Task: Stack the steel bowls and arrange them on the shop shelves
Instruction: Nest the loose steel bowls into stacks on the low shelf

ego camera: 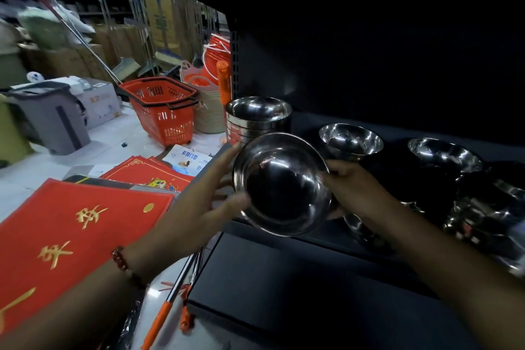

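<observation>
I hold a steel bowl [282,185] tilted toward me in front of the dark shelf [397,156]. My left hand [211,193] holds its left rim with thumb and spread fingers. My right hand [352,187] grips its right rim. Behind it, at the shelf's left end, stands a stack of steel bowls [257,119]. A single bowl [350,140] sits to the right of the stack, and another bowl [444,155] further right. More bowls [488,207] lie in the dark at the far right, hard to make out.
A lower dark shelf [284,287] juts out below my hands. Red mats [68,236] with gold characters lie on the floor at left, beside orange-handled poles [170,301]. Red shopping baskets [162,111], a grey bin [51,119] and orange buckets [216,57] stand further back.
</observation>
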Demonstrator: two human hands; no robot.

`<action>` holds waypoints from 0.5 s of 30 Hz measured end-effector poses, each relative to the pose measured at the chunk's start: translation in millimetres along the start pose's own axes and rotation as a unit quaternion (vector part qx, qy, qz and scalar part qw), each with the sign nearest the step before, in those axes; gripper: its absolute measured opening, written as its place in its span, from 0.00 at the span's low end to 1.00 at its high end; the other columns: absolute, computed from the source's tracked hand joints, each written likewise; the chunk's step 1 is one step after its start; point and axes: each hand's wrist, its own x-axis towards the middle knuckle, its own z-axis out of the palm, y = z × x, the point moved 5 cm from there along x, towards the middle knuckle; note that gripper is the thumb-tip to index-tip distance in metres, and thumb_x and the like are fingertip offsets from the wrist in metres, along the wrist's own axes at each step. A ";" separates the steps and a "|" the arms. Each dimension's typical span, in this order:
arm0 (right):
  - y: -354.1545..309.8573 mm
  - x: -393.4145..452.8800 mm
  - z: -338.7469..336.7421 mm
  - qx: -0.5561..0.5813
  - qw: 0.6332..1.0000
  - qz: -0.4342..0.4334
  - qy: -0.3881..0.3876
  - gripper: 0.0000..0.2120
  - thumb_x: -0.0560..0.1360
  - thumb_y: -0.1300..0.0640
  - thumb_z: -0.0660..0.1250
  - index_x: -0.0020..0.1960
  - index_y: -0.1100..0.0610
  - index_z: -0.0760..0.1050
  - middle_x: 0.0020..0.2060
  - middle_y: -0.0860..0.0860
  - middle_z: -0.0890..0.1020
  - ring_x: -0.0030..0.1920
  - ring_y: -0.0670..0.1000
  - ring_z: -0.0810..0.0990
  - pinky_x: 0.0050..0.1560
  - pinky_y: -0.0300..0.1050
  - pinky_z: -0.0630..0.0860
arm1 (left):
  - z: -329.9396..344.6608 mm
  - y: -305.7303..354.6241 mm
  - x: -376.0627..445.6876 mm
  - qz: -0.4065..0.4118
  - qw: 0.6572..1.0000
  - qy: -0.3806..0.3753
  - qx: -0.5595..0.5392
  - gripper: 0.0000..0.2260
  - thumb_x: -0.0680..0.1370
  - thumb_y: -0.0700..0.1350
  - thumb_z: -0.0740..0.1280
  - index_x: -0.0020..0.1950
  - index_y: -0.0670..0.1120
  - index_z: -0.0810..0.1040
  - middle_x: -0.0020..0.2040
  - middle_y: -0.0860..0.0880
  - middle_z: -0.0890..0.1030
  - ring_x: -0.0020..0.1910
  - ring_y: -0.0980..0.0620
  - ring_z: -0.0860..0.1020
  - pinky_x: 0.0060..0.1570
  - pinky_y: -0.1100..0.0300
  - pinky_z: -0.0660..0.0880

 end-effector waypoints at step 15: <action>-33.5 -20.3 2.7 0.007 0.994 -0.108 0.002 0.25 0.78 0.43 0.63 0.73 0.40 0.64 0.56 0.24 0.72 0.52 0.24 0.72 0.45 0.21 0.71 | 0.8 -9.2 8.5 0.022 0.990 0.135 -0.028 0.30 0.63 0.56 0.78 0.60 0.68 0.68 0.55 0.52 0.81 0.53 0.51 0.82 0.58 0.51 0.77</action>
